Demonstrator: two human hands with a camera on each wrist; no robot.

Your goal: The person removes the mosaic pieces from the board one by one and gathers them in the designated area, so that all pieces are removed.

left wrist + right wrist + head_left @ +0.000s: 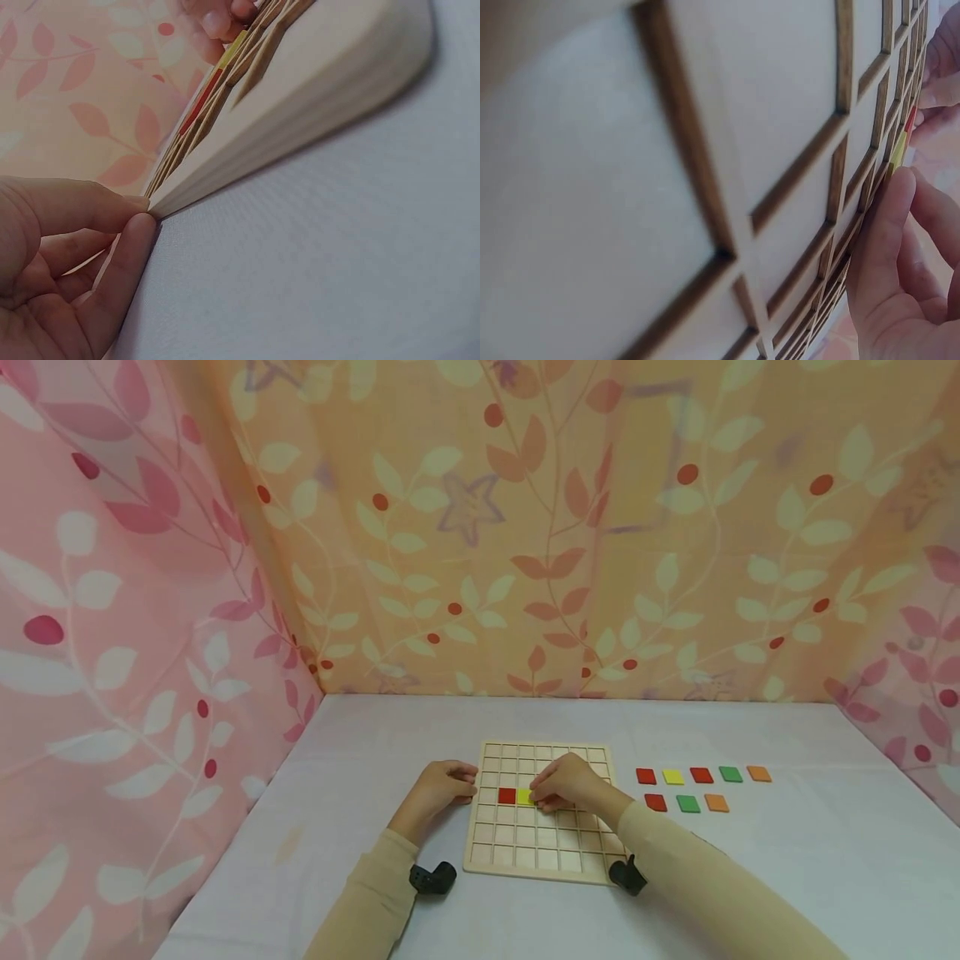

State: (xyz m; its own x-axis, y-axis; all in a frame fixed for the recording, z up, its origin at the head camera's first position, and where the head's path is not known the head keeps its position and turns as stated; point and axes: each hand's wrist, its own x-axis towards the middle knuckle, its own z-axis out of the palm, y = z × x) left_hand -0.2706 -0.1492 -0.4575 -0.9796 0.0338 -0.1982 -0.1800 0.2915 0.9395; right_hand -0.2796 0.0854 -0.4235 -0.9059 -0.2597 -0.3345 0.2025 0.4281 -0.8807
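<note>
A square wooden grid board (pixel 527 858) lies on the white-covered table. In one of its rows a red square tile (pixel 507 796) and a yellow square tile (pixel 524 797) sit side by side. My right hand (pixel 573 785) reaches over the board and pinches the yellow tile at its right side; in the right wrist view the thumb and a finger meet at this tile (pixel 898 150). At the board's left edge, my left hand (pixel 442 783) holds the rim between thumb and finger, as the left wrist view shows (pixel 75 262).
To the right of the board lie several loose tiles in two rows, among them a red tile (pixel 701 775), a green tile (pixel 687 804) and an orange tile (pixel 716 803). Patterned curtains (pixel 465 568) enclose the table (pixel 390 727) at the back and sides.
</note>
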